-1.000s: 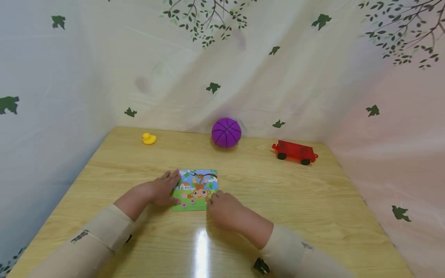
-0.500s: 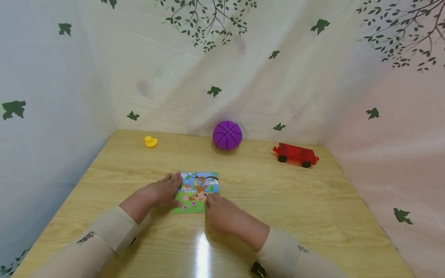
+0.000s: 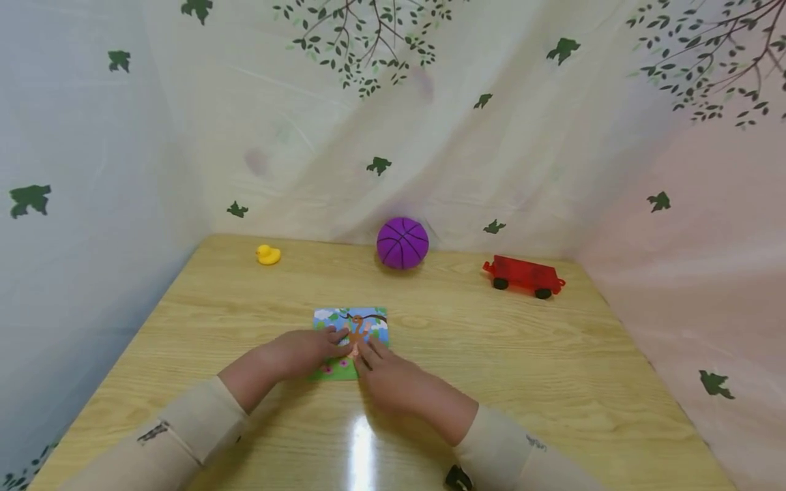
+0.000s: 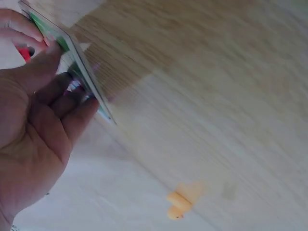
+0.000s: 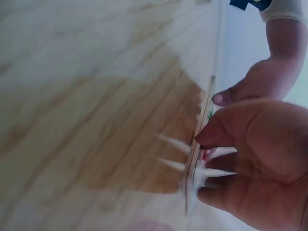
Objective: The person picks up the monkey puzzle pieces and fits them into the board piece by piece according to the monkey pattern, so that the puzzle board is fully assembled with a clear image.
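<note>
A thin square picture board (image 3: 373,315), printed with a monkey hanging from a branch, lies flat on the wooden table. My left hand (image 3: 310,351) rests on its left and middle part, fingers extended across the picture. From the lower right, my right hand (image 3: 393,378) touches the board with outstretched fingers, close to the left fingertips. Together the hands cover most of the monkey's face. In the left wrist view the left fingertips press the board (image 4: 67,43) from above. The right wrist view shows the board's layered edge (image 5: 209,96) beneath the right fingers.
Along the table's back stand a yellow rubber duck (image 3: 268,255) at left, a purple toy basketball (image 3: 402,243) in the middle and a red toy wagon (image 3: 524,275) at right. A leaf-printed cloth (image 3: 307,170) hangs behind and beside the table (image 3: 522,382).
My left hand has slid from the board's left edge rightward onto its middle. My right hand's curled fingers have straightened over the picture. The board stays about where it was.
</note>
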